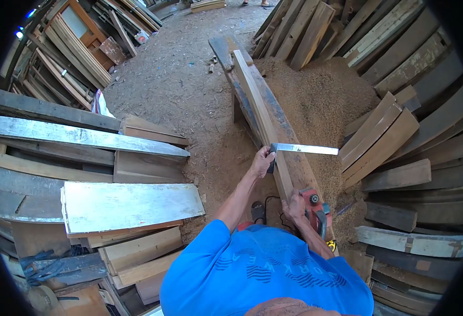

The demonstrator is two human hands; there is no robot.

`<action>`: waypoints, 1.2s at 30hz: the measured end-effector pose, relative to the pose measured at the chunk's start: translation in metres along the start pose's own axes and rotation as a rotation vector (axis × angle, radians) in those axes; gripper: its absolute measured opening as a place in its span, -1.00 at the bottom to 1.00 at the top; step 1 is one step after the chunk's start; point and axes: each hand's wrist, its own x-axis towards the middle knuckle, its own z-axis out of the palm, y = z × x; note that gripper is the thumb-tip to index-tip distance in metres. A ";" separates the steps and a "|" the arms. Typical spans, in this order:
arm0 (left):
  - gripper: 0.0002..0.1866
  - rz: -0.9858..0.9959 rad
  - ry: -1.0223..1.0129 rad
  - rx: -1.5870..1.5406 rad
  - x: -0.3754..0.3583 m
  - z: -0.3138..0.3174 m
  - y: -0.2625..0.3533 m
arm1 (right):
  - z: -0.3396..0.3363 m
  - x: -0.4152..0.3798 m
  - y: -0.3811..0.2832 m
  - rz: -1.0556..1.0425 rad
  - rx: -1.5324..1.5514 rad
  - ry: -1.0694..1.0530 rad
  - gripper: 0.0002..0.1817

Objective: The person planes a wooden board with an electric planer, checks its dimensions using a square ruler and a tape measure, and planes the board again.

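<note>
My left hand [262, 160] is closed on the dark handle of a try square [310, 149]. Its metal blade lies across a long pale wooden strip [258, 105] and points to the right. Nearer my body, my right hand [295, 207] is wrapped round the near end of that strip; some of its fingers are hidden. The strip rests lengthwise on a narrow, worn wooden bench [287, 124]. Just right of my right hand, a red electric planer [314, 206] sits on the bench. A yellow-and-black tape measure [331, 245] is beside my right forearm.
Sawdust [326, 95] is heaped along the bench's right side. Stacked boards [84, 139] fill the left, with a whitish panel [134, 206] on top. More planks [381, 137] lean and lie at the right. A dark cord [267, 203] runs near my foot.
</note>
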 end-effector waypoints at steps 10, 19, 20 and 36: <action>-0.86 -0.020 0.051 -0.179 -0.037 -0.008 0.006 | -0.020 0.076 -0.024 -0.110 -0.135 -0.005 -0.33; -0.55 0.365 -0.378 0.771 -0.155 0.111 0.057 | -0.103 0.003 -0.030 0.240 1.579 0.163 -0.64; -0.51 0.430 -0.346 0.832 -0.158 0.112 0.052 | -0.113 -0.003 -0.001 0.201 1.540 0.175 -0.65; -0.05 0.303 -0.371 1.807 -0.115 0.075 0.004 | -0.067 -0.205 0.268 0.793 -0.024 0.035 -0.53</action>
